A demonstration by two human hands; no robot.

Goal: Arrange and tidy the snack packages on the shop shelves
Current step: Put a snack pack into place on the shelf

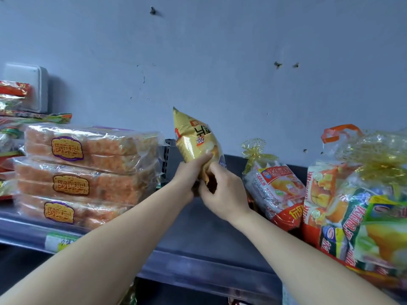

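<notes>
1. The left hand [187,175] and right hand [222,192] both grip the bottom end of a yellow snack bag [193,137], fingers curled round it.
2. The bag stands upright, its long axis near vertical and its top leaning left.
3. It is above a bare gap on the shelf [198,234], between stacked cake packs [88,168] and gift bundles [275,186].
4. A marked blue-grey wall [220,62] is behind.

left hand [187,172] + right hand [222,190] grip yellow snack bag [193,139] | upright above shelf [198,249] | between stacked packs [88,168] and gift bundles [363,205]
</notes>
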